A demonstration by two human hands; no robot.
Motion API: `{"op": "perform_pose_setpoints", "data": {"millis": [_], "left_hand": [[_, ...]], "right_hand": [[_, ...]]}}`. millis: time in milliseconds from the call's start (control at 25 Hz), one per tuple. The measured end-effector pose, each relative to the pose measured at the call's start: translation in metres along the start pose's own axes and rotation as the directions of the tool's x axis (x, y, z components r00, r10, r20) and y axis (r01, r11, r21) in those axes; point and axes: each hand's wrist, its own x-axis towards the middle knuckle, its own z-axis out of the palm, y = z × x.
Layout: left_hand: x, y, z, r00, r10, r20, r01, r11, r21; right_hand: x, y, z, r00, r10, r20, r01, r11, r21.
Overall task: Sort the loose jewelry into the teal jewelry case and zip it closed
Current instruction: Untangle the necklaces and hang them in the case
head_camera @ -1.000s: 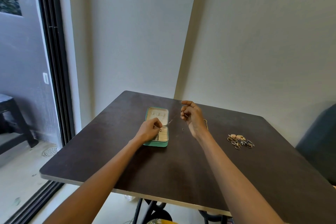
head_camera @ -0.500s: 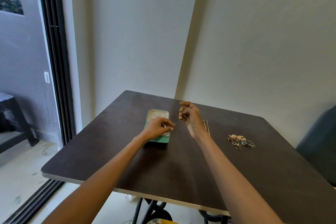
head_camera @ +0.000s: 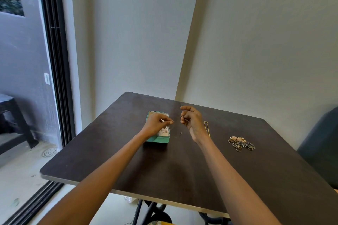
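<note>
Far left on the desk (head_camera: 164,170): the open teal case (head_camera: 158,139), long axis running away from the viewer, lid end toward the wall, pale lining showing with a small piece already lying inside near the front.

Over the case's right half: the left hand (head_camera: 157,124), fingers curled, grip narrow, fingertips pinching something small and pale, possibly an earring or its post, too tiny to name for sure. Directly above the case, so only a short drop needed to set that piece in.

Just right of the case, on bare desk between the two hands: a tiny dark bit (head_camera: 181,133), perhaps a stud or backing. About equally near either hand.

Next across: the right hand (head_camera: 191,121), raised off the desk, palm turned inward toward the left hand, fingers curled, grip narrow on a small item at the fingertips. Fingertips of the two hands near each other but apart, facing across a small gap, as if for fitting or separating two halves of one piece, judging by the pose.

Just beside the right wrist, on its outer side: a thin gold chain (head_camera: 206,128), long axis pointing away from the viewer.

Furthest right, well apart from the case: the heap of rings (head_camera: 241,144), nearer the right hand, unsorted; a leftward carry across the desk needed for each. Case unzipped, most of the task ahead.
</note>
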Motion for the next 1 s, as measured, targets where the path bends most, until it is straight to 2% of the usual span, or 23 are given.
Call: {"op": "perform_pose_setpoints", "data": {"millis": [120,240,360,520,640,720,880,1000], "left_hand": [[0.005,-0.001,-0.004,1.000,-0.020,-0.015,0.019,0.999,-0.041],[0.005,0.000,-0.005,0.998,-0.031,-0.063,0.025,0.995,-0.098],[0.007,0.001,-0.005,0.996,-0.054,-0.070,0.038,0.977,-0.209],[0.013,0.005,-0.006,0.989,-0.108,-0.096,0.070,0.939,-0.336],[0.015,0.007,-0.007,0.990,-0.102,-0.102,0.061,0.938,-0.340],[0.014,0.006,-0.007,0.987,-0.119,-0.105,0.068,0.915,-0.397],[0.008,0.001,-0.004,0.976,-0.213,-0.041,0.151,0.803,-0.577],[0.007,0.000,-0.003,0.962,-0.272,-0.011,0.203,0.745,-0.636]], "right_hand": [[-0.001,0.009,-0.006,0.997,0.064,-0.035,-0.068,0.991,-0.115],[-0.001,0.016,-0.012,0.994,0.094,-0.061,-0.110,0.930,-0.350],[-0.001,0.023,-0.017,0.993,0.115,0.007,-0.094,0.842,-0.532],[0.001,0.028,-0.021,0.992,0.124,0.029,-0.076,0.762,-0.643],[0.003,0.031,-0.022,0.996,0.080,0.046,-0.027,0.727,-0.686],[0.003,0.033,-0.022,0.998,0.066,0.020,-0.036,0.744,-0.667],[-0.002,0.035,-0.019,0.997,0.067,-0.029,-0.071,0.780,-0.622],[-0.002,0.033,-0.016,0.995,0.044,-0.095,-0.088,0.840,-0.536]]}}
